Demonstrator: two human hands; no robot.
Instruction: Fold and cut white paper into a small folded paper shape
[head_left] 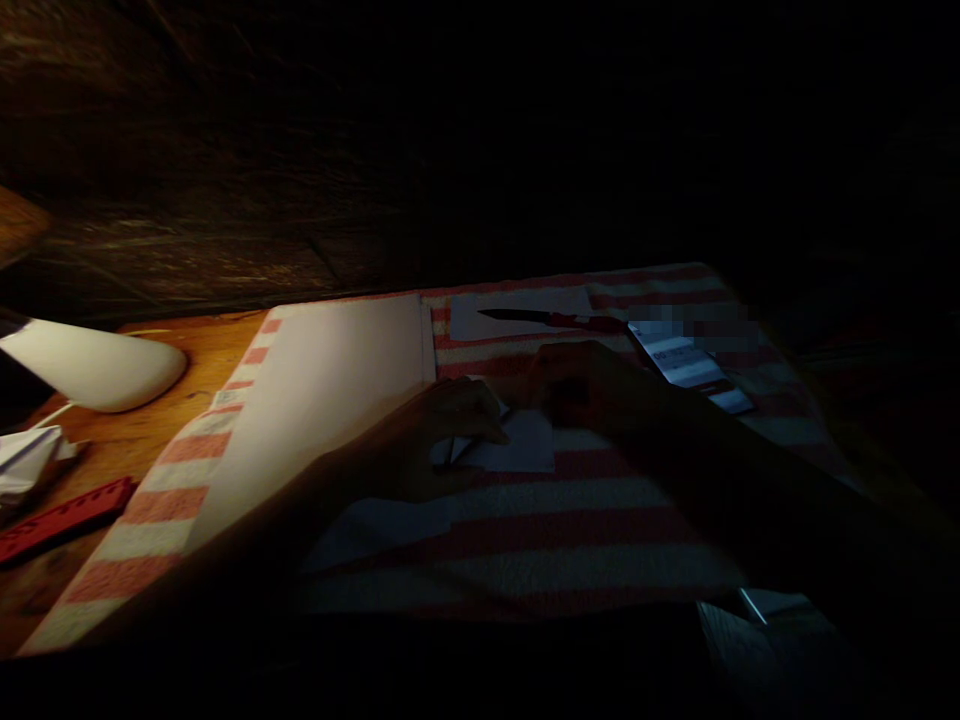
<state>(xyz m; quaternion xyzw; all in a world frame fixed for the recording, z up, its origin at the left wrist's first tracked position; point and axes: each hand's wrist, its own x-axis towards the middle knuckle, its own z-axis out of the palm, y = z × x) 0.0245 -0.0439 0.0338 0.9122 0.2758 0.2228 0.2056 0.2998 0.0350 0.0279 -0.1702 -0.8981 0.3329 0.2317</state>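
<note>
In dim light, my left hand (454,430) bends over a small piece of folded white paper (529,445), its fingers and thumb closed on the paper's left part. Close by on the right, my right hand (581,385) has its fingers curled together above the paper's right edge. Whatever is in those fingers is too dark to make out. Large white sheets (345,355) lie left of my hands, partly behind my left forearm. Beyond my hands rests a knife (517,315) with a dark blade and reddish handle, partly over another piece of white paper (480,300).
A red-and-white striped towel (562,545) covers the work surface. A lit phone (682,365) lies at the right. On the wooden tabletop (217,345) at left are a white rounded object (112,365) with a cord, a folded paper (26,460) and a red strip (67,515).
</note>
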